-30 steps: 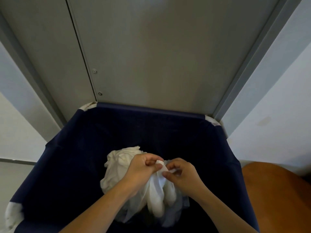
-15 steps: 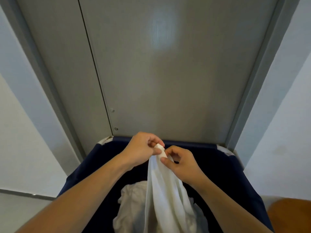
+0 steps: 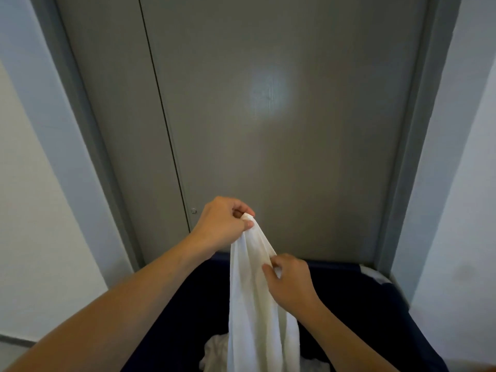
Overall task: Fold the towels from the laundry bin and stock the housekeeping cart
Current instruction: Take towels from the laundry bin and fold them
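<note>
Towel point(image 3: 257, 304) hangs white above the navy bin point(image 3: 349, 304), its top corner pinched in your left hand point(image 3: 222, 226); your right hand point(image 3: 290, 280) pinches an edge lower down. More white cloth point(image 3: 214, 353), probably towels, lies crumpled in the bin, which stands against a grey door point(image 3: 268, 130)

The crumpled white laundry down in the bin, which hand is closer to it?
Right. The right hand pinches the towel lower, nearer the crumpled laundry; the left hand holds its top corner, higher.
</note>
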